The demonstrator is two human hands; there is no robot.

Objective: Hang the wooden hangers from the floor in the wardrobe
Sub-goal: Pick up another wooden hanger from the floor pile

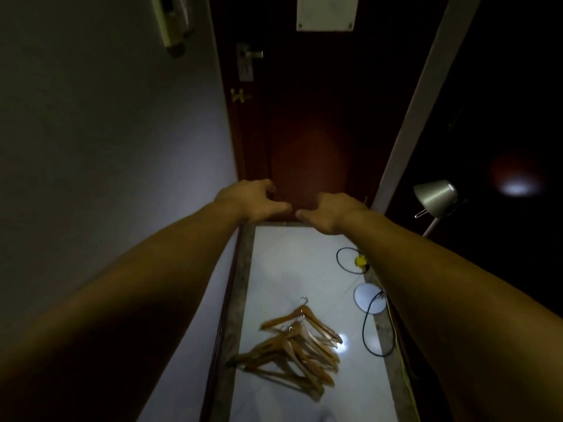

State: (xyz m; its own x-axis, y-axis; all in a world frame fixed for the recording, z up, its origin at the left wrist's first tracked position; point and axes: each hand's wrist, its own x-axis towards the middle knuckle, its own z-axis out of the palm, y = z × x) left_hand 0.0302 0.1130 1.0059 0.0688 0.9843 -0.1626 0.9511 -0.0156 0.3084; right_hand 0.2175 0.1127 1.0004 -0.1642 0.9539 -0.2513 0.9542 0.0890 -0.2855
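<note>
Several wooden hangers (pixel 300 348) with metal hooks lie in a loose pile on the white tiled floor (pixel 289 263), low in the view. Both my arms stretch forward above them. My left hand (pixel 253 201) and my right hand (pixel 330 210) hover side by side in front of the door's lower part, fingers loosely curled, thumbs pointing at each other. Neither hand holds anything. The dark space on the right may be the wardrobe; its inside is too dark to make out.
A dark red door (pixel 304 132) with a metal handle (pixel 251 54) closes the narrow corridor ahead. A grey wall (pixel 106 147) runs along the left. On the right stand a floor lamp (pixel 435 197) with its round base (pixel 370 298), a black cable (pixel 365 330) and a yellow plug (pixel 359 261).
</note>
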